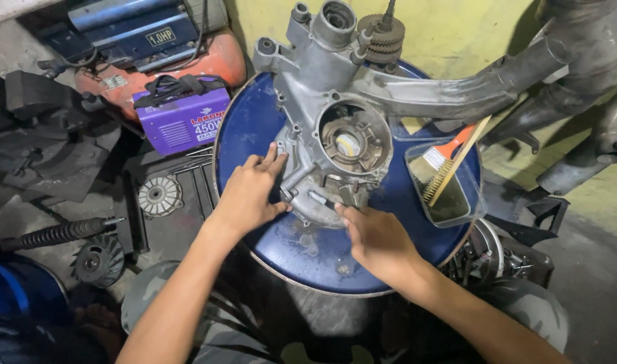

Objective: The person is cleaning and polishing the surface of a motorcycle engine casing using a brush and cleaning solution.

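While the blue drum lid (254, 135) bears the grey engine casing (335, 128), keep that casting steady: the left hand (249, 192) lies spread on its near-left edge, the right hand (376, 237) fingers a small fitting (320, 198) between them, pinch unclear.

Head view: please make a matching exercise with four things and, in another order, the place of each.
Things:
1. engine casing
2. paintbrush
3. purple box-shaped machine
4. left hand

Places:
A. on the floor, left of the drum
B. in the clear tray
C. on the blue drum top
D. against the casing's left edge

Pairs: 1-C, 2-B, 3-A, 4-D
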